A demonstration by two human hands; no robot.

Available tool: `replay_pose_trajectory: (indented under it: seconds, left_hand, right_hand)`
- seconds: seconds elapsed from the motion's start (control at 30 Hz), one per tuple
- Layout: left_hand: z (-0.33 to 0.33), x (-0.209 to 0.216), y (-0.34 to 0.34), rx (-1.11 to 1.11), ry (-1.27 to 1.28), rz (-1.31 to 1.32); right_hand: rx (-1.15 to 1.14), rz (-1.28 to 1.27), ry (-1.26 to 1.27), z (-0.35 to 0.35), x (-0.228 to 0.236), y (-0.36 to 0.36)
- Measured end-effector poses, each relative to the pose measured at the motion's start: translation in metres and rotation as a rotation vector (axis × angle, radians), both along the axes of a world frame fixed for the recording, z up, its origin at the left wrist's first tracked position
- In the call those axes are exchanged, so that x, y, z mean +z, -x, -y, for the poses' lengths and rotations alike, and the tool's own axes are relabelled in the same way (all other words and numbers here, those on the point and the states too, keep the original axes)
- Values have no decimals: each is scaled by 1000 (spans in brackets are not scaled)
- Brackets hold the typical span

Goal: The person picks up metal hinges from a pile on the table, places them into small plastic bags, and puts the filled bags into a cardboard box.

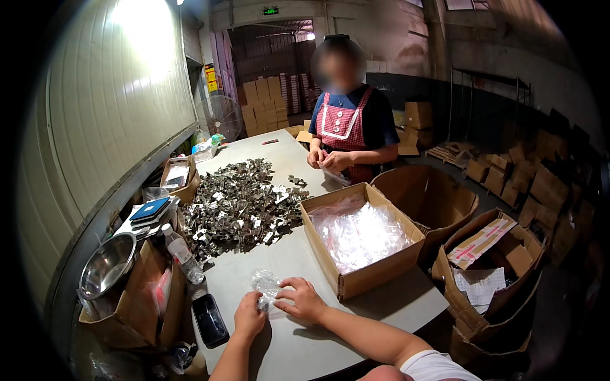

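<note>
A crumpled clear plastic bag (265, 283) lies on the grey table in front of me, between my hands. At its near left edge, my left hand (250, 315) is closed with the fingertips pinching the plastic; a small greyish bit shows there, too small to name. My right hand (304, 300) reaches over the bag's right side with fingers spread apart, touching or just above the plastic. Beyond them spreads a large heap of small metal clip-like parts (238, 209). To the right stands an open cardboard box (340, 279) full of clear plastic bags (362, 232).
A black phone-like tray (210, 319) lies left of my hands, by a water bottle (182, 254). A steel bowl (108, 265) rests over a carton (149, 298). Across the table (298, 346), a co-worker (349, 120) handles a clear bag. Large cartons (492, 267) stand right.
</note>
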State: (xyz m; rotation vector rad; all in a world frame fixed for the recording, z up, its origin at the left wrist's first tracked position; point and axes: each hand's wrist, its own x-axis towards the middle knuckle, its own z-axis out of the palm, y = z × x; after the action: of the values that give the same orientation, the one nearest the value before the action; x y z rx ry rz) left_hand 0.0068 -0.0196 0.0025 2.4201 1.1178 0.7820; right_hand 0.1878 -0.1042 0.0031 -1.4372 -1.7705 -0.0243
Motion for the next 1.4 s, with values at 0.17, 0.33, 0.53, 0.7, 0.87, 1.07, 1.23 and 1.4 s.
replay_pose_trajectory:
  seconds: [0.17, 0.33, 0.53, 0.7, 0.87, 1.07, 1.23, 1.4]
  left_hand:
    - [0, 0, -6, -233, -135, 216]
    - [16, 14, -17, -476, 39, 286]
    - [19, 21, -9, -460, 154, 209]
    - [6, 25, 12, -606, 361, 97]
    - [-11, 45, 22, -661, 526, -33]
    - [-2, 35, 15, -708, 465, -114]
    - [-1, 32, 15, -728, 419, -206]
    - [-11, 31, 20, -778, 367, -190]
  right_hand:
    - [-99, -300, -113, -21, -18, -12]
    - [-28, -795, 74, -43, -43, -32]
    - [7, -1373, 190, -21, -9, -34]
    - [65, -1399, 182, -23, -9, -30]
    - [-22, -1140, 142, -27, -13, -38]
    - [16, -644, 286, -29, -2, -38]
    - [108, -418, 342, -27, -5, -37]
    - [-87, -640, 257, -28, -3, -35]
